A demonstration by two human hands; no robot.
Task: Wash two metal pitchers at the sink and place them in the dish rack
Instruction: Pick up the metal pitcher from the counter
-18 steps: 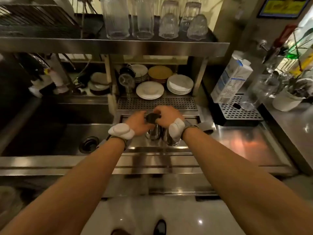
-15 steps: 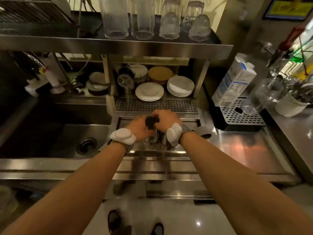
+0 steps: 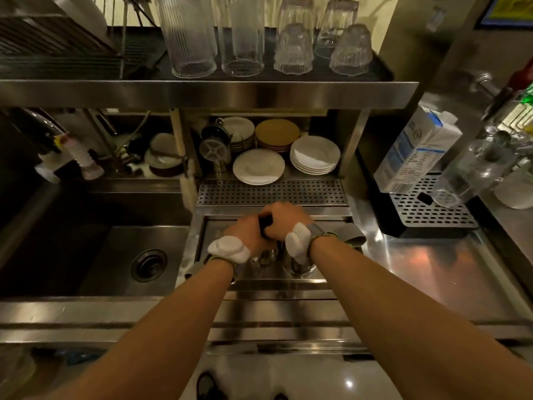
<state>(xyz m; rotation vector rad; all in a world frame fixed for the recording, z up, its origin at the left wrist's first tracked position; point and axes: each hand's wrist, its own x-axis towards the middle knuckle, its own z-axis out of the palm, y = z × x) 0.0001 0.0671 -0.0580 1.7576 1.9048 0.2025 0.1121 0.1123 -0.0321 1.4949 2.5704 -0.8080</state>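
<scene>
fingers of the right hand (image 3: 284, 219) curl round a small dark object (image 3: 264, 223); the left hand (image 3: 245, 230) meets it, fingers hidden, grip unclear. just below, two metal pitchers (image 3: 298, 265) stand upright side by side in a shallow steel basin (image 3: 202, 235), right of the deep sink (image 3: 115, 255), in front of a perforated rack (image 3: 271, 193).

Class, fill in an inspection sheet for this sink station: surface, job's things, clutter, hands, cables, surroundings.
Surface: steel counter, reflective.
Job's things: metal pitcher and second pitcher in the small basin, under the hands.
Clutter: milk carton, grey cloth, stacked plates.
Hands: right hand grips a dark object; left hand beside it, grip hidden.
Cables: thin cords hang upper left.
Surroundings: deep sink to the left; glasses on the shelf.
</scene>
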